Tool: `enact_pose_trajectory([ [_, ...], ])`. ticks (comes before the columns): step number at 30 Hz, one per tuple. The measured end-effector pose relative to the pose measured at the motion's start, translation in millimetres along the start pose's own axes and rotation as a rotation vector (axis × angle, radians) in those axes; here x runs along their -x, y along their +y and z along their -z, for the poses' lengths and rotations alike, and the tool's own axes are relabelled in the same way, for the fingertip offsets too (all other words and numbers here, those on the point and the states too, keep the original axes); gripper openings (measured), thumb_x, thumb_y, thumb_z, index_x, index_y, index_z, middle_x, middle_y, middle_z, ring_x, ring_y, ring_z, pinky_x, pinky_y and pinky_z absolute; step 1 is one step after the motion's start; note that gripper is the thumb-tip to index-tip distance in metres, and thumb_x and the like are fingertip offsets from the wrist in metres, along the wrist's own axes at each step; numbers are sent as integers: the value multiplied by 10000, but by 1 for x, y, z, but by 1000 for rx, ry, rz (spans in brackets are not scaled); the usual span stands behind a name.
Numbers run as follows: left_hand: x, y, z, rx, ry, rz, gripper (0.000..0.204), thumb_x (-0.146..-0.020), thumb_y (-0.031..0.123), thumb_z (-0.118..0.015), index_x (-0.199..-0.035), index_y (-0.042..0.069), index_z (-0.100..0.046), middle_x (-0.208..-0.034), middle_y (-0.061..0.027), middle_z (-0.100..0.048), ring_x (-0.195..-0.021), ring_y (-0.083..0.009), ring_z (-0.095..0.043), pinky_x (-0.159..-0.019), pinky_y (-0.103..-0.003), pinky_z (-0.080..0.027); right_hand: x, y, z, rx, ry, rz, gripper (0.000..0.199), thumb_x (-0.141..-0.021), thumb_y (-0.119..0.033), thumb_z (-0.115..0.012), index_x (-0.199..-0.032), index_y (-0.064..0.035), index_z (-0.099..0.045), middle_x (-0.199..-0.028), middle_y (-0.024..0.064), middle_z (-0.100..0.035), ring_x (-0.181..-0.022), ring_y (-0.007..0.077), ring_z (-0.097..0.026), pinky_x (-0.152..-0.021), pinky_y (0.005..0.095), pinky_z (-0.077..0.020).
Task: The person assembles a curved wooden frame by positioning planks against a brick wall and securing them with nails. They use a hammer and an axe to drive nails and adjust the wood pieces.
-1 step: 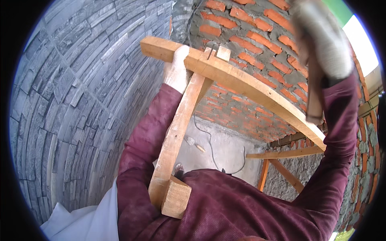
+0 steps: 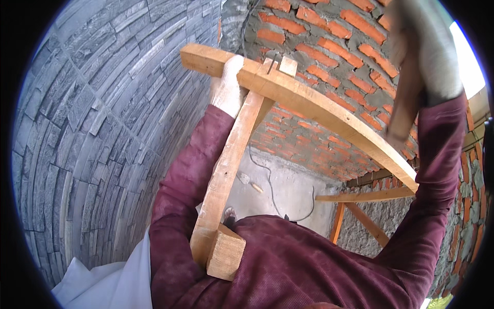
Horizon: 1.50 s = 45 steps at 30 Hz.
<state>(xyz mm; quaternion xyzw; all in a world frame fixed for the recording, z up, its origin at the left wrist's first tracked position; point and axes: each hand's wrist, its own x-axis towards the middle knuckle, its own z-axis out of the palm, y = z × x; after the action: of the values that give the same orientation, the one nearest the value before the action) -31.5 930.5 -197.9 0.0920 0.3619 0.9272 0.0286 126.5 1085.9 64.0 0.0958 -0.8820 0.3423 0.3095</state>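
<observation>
In the head view, grips the long pale beam (image 2: 321, 105) with the gloved left hand (image 2: 226, 90), clamping the fingers (image 2: 235, 64) over its upper edge near one end. Raises the right hand (image 2: 437, 64), gloved as well, high above the far stretch of the beam, well apart from the left fingers. Appears to clamp the right fingers around a brown elongated piece (image 2: 403, 113), hanging down and left from them; cannot tell the exact finger placement or the kind of object through the blur.

Has the beam running from just left of the left fingers, past them, toward the right sleeve (image 2: 437, 154), lower than the right fingers. Has a wooden post (image 2: 222, 180) meeting the beam just right of the left fingers and slanting down below them toward the chest. Has a small wood block (image 2: 288, 67) beyond the beam, near the left fingers on their right, and a thicker wood block (image 2: 226, 253) against the post's lower end, well below them.

Shows a trowel (image 2: 257, 188) and a dark cable (image 2: 312, 202) on the grey floor (image 2: 296, 190) far below the left fingers, grey stone cladding (image 2: 103, 134) to their left, and a red brick wall (image 2: 334, 51) to their right, reaching behind the right fingers.
</observation>
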Motion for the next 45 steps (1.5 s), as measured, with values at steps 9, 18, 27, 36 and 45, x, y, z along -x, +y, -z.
enact_pose_trajectory([
  [9, -8, 6, -1, 2, 26, 35, 475, -907, 298, -722, -1240, 13, -539, -1115, -101, -597, -1025, -229, -628, -891, -395, -541, 4, 41, -21, 368, -557, -149, 388, -983, -317, -634, -1218, -10, -612, -803, 52, -629, -607, 143, -604, -530, 316, -501],
  [18, -7, 3, 5, 53, -3, 42, 502, -893, 320, -735, -1238, 7, -550, -1107, -112, -603, -1027, -232, -630, -887, -393, -543, -13, -8, -29, -30, 378, 356, 413, -1030, -423, -576, -1159, -33, -528, -696, 3, -553, -466, 88, -522, -395, 237, -449],
  [27, -13, 4, 4, 6, -16, -8, 556, -909, 378, -723, -1271, 5, -525, -1173, -150, -596, -1121, -272, -601, -975, -432, -508, 19, 59, -3, -31, -471, -321, 332, -977, -288, -635, -1116, 9, -579, -662, -1, -539, -431, 104, -511, -367, 252, -389],
  [36, -58, -45, 45, -4, -287, -39, 771, -973, 632, -549, -1449, 35, -443, -1375, -215, -572, -1299, -316, -554, -1135, -455, -426, 49, 46, -11, -397, 7, -233, 502, -1049, -459, -535, -1237, 4, -582, -758, 39, -561, -552, 108, -519, -481, 251, -416],
  [45, -51, -55, 38, 42, -339, 2, 999, -922, 829, -386, -1426, -27, -495, -1425, -192, -561, -1328, -305, -539, -1148, -434, -411, 55, 51, -6, -87, -374, -187, 413, -1063, -304, -532, -1323, 17, -509, -823, 35, -598, -553, 82, -540, -483, 231, -448],
])
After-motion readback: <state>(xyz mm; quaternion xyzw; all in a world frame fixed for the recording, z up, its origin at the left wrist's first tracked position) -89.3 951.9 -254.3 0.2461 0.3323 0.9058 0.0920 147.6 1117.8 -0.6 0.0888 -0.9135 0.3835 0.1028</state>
